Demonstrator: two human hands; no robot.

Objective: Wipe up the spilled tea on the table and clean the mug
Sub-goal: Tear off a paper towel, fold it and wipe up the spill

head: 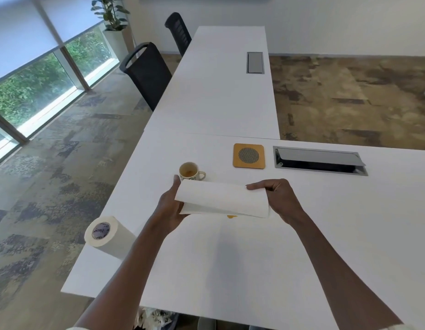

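A folded white paper towel sheet [222, 198] is held above the white table [230, 258] between both hands. My left hand [169, 204] grips its left end and my right hand [277, 196] pinches its right end. A small cream mug [190, 172] stands upright just beyond the sheet, with tea stains inside and its handle pointing right. A bit of yellow-brown spilled tea [231, 216] shows on the table under the sheet's near edge; the rest of the spill is hidden by the sheet.
A paper towel roll [106, 235] lies at the table's left edge. A wooden coaster [249, 156] sits behind the mug, beside an open cable box [319, 160]. Another cable box [255, 62] lies farther back. Two black chairs [147, 72] stand on the left.
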